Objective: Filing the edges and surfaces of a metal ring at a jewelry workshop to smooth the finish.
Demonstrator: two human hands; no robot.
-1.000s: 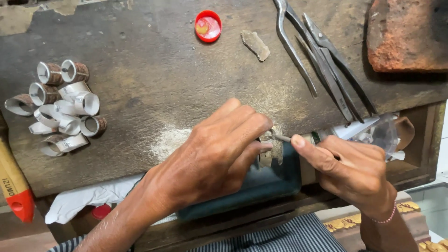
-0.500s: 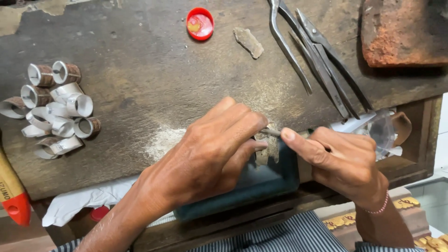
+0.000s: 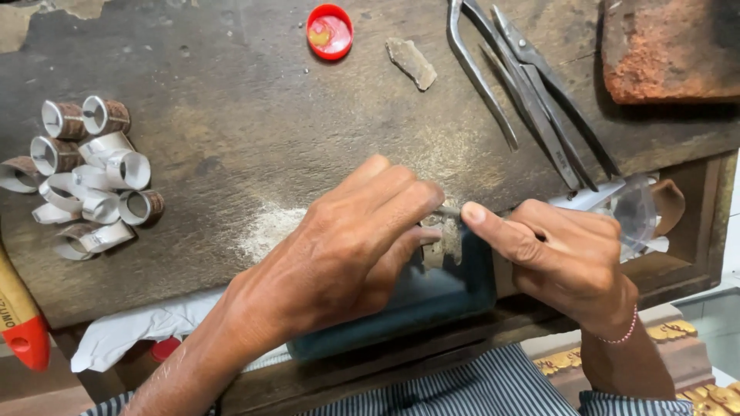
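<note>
My left hand (image 3: 347, 246) rests over the front edge of a dark wooden bench (image 3: 231, 154), its fingers pinched on a small metal piece (image 3: 443, 239) held against a worn bench peg. My right hand (image 3: 566, 258) grips a thin file (image 3: 449, 210), index finger stretched along it, the tip lying across the metal piece. A dark teal tray (image 3: 416, 308) sits just under both hands. Pale filing dust (image 3: 266, 227) lies on the bench left of my left hand.
Several curled metal bands (image 3: 89, 173) lie in a heap at the left. A red cap (image 3: 330, 31), a stone chip (image 3: 411, 62), tongs and shears (image 3: 532, 85) and a reddish brick (image 3: 667, 46) lie at the back. A red-tipped handle (image 3: 19, 316) is at the left edge.
My right hand has slid left with the file, so its fingertip is now closer to my left fingers. The left hand holds its place.
</note>
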